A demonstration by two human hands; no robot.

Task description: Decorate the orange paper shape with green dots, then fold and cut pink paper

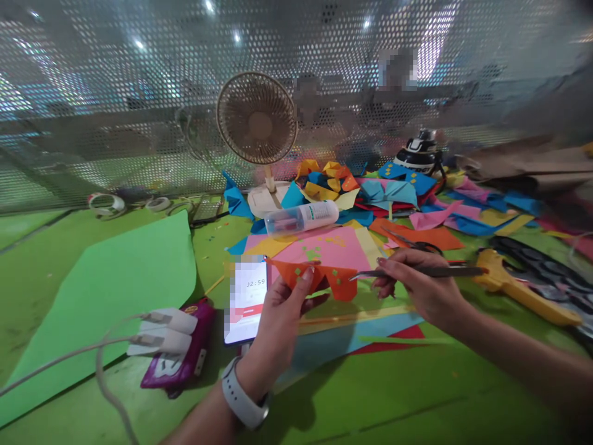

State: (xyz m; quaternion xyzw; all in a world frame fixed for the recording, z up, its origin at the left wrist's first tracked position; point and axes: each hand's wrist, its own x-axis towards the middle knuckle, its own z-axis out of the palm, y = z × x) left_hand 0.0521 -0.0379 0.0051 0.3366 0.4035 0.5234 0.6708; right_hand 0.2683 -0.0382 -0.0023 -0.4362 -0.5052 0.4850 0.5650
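Observation:
My left hand (278, 321) pinches a folded orange paper piece (324, 278) with small green dots stuck on it, held above the green table. My right hand (417, 284) grips a pair of metal tweezers (417, 272), whose tip points left and almost touches the orange paper. A white watch sits on my left wrist. Under the paper lies a pink sheet (333, 247) with green and yellow bits, and a glue bottle (303, 218) lies on its side just behind.
A phone (245, 300) with a lit screen lies left of my hand, beside a purple power strip (178, 352) with white plugs. A light green sheet (115, 278) is at left. A small fan (257, 123), scissors (417, 245), a yellow tool (519, 287) and several folded papers (393, 191) lie behind.

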